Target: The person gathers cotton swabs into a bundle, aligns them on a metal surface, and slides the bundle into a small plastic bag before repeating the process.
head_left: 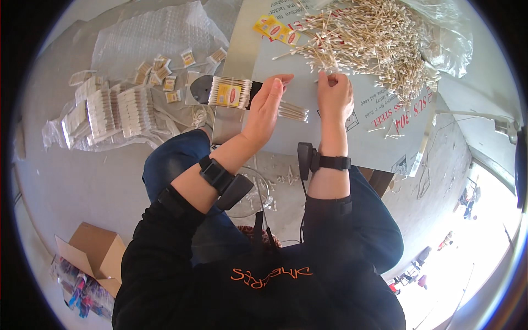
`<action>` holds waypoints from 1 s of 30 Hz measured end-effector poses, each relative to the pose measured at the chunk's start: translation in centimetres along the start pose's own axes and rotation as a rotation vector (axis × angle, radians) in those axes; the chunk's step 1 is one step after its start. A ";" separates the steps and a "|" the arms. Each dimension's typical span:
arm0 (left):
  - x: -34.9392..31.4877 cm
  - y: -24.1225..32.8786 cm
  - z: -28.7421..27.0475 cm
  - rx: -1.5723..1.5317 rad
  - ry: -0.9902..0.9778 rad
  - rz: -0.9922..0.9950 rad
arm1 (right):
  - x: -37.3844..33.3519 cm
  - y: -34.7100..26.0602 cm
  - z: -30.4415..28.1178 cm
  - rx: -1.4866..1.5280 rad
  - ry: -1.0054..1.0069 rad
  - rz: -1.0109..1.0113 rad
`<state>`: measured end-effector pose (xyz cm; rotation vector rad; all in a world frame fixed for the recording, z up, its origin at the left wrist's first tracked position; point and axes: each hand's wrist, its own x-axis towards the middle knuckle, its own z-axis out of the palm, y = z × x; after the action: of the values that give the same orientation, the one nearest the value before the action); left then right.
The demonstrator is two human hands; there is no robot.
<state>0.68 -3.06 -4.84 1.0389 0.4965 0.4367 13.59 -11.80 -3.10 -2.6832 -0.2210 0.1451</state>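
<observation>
My left hand [267, 107] is curled above the board, thumb and forefinger toward the right. A small bundle of cotton swabs [293, 112] sticks out from its palm side, their other ends hidden by the hand. My right hand [335, 99] has its fingertips pinched together at the near edge of a big loose heap of cotton swabs [368, 47]. What lies between those fingertips is too small to make out. Left of my left hand, a row of swabs with a yellow paper label [229, 94] rests on a black holder [201, 88].
The heap lies on a grey printed board [352, 144], with loose yellow labels [275, 28] at its far left. Stacked swab packs [135, 110] and scattered small packs [160, 70] lie on bubble wrap [157, 41] to the left. A cardboard box [93, 250] stands at lower left.
</observation>
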 end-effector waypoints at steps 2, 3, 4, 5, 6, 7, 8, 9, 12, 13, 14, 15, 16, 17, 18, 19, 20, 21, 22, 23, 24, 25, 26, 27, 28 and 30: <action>0.0 0.0 0.0 -0.016 0.001 -0.009 | 0.3 0.0 0.3 -0.055 0.008 0.039; 0.0 0.0 0.0 -0.031 0.003 -0.017 | 0.3 0.2 0.3 -0.055 0.007 0.038; 0.1 0.0 0.0 -0.031 0.004 -0.017 | 0.1 0.6 0.2 -0.026 0.009 0.026; 0.1 0.0 0.1 -0.059 0.008 -0.025 | -0.1 1.1 0.0 0.003 0.011 0.014; 0.1 -0.1 0.1 -0.087 0.013 -0.034 | -0.4 1.8 0.0 0.002 0.010 0.013; 0.1 0.0 0.0 -0.087 0.014 -0.033 | -0.9 2.5 -0.1 0.096 -0.003 -0.006; 0.0 0.0 -0.2 -0.061 -0.012 -0.046 | -1.4 2.8 -0.4 0.189 -0.018 -0.024; 0.0 0.0 -0.3 -0.035 -0.037 -0.058 | -2.1 3.0 -0.5 0.188 -0.019 -0.025; -0.2 -0.4 -0.1 -0.005 0.060 0.019 | -4.1 3.2 -0.5 0.288 -0.068 -0.153; -0.2 -0.5 -0.2 -0.005 0.060 0.020 | -4.6 3.1 -0.4 0.282 -0.103 -0.256; -0.2 -0.4 -0.3 0.012 0.058 0.035 | -4.9 2.7 -0.4 0.276 -0.137 -0.359; -0.2 -0.3 -0.4 0.029 0.057 0.051 | -4.9 2.3 -0.5 0.277 -0.138 -0.360; -0.2 -0.3 -0.4 0.030 0.057 0.052 | -4.8 1.9 -0.7 0.294 -0.164 -0.321; 0.0 -0.4 -0.3 0.027 0.048 0.049 | -4.6 1.5 -1.0 0.310 -0.187 -0.283; 0.0 -0.4 -0.2 0.024 0.039 0.046 | -4.1 1.5 -0.7 0.309 -0.185 -0.283; 0.0 -0.4 -0.2 0.023 0.037 0.047 | -3.1 1.3 -0.1 0.292 -0.087 -0.217; 0.0 -0.4 -0.3 0.042 0.016 0.021 | -2.2 1.2 0.4 0.274 0.011 -0.149; 0.1 -0.3 -0.5 0.062 -0.002 -0.003 | -1.8 0.4 0.5 0.276 0.010 -0.148; 0.1 -0.3 -0.5 0.065 -0.002 -0.004 | -1.3 -0.5 0.6 0.153 0.016 -0.107; 0.0 -0.3 -0.4 0.042 -0.002 -0.013 | -1.0 -1.1 0.6 0.029 0.024 -0.066; 0.0 -0.2 -0.3 0.019 -0.002 -0.022 | -0.7 -1.3 0.8 0.029 0.025 -0.064; 0.0 -0.1 -0.2 0.018 -0.004 -0.023 | -0.4 -1.5 0.9 -0.025 0.021 -0.051; 0.1 0.0 -0.3 0.028 0.001 -0.037 | -0.3 -1.6 1.2 -0.078 0.012 -0.040; 0.1 0.0 -0.4 0.037 0.006 -0.050 | -0.3 -1.5 1.2 -0.077 0.009 -0.041; 0.2 0.1 -0.4 0.038 0.009 -0.050 | -0.4 -1.3 1.1 -0.031 0.005 -0.022; 0.2 0.0 -0.3 0.020 -0.008 -0.031 | -0.6 -0.4 1.0 0.011 0.000 -0.002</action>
<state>0.67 -2.77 -4.96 1.0506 0.5099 0.4011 12.79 -11.12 -3.80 -2.6715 -0.2227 0.1452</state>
